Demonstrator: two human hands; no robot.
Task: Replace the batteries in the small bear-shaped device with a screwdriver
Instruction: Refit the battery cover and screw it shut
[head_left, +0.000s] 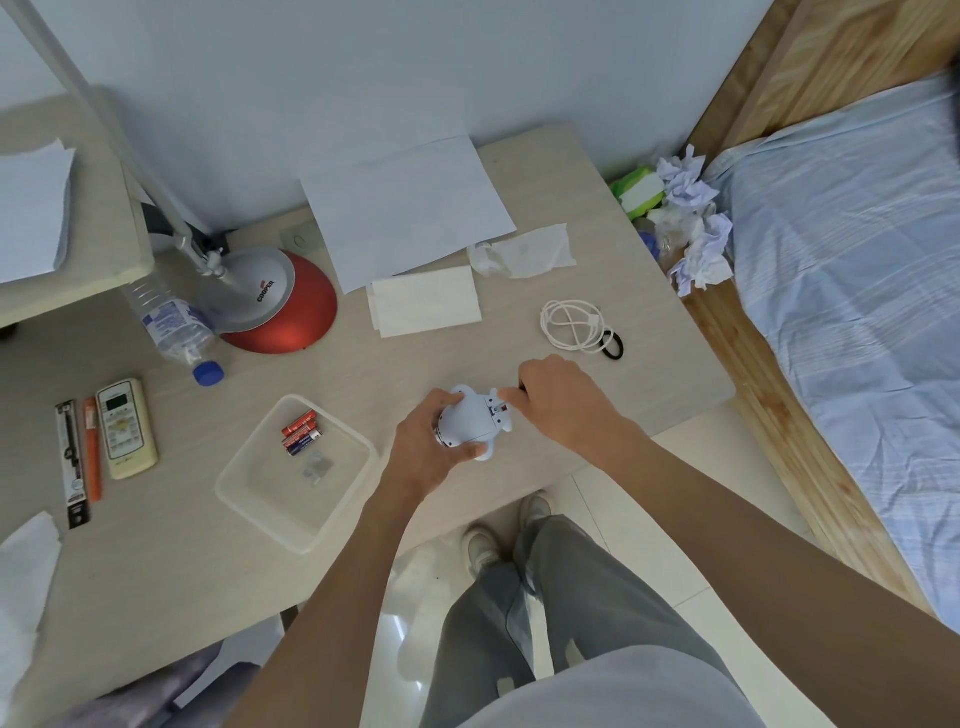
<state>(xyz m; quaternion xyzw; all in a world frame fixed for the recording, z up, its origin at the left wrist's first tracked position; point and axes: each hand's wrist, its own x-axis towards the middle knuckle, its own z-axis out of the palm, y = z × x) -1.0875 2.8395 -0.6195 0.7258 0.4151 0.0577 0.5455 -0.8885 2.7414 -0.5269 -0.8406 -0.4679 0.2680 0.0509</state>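
The small white bear-shaped device (470, 423) is held just above the desk's front edge, gripped from the left by my left hand (423, 449). Its battery compartment faces right and stands uncovered, with a red and blue battery (500, 410) showing inside. My right hand (558, 402) is curled over that end, and its fingertips pinch at the battery in the compartment. A small dark part shows at the top of that hand; what it is cannot be told. Several red and blue batteries (301, 434) lie in a clear plastic tray (249, 501), along with small greyish parts (314, 470).
On the desk at left lie an orange tool (92, 449), a black package (72, 462) and a remote (127, 428). A lying bottle (174, 325) and a red lamp base (275, 301) sit behind the tray. Papers (405, 208), a white cable (574, 325) and a hair tie (613, 345) lie at the back.
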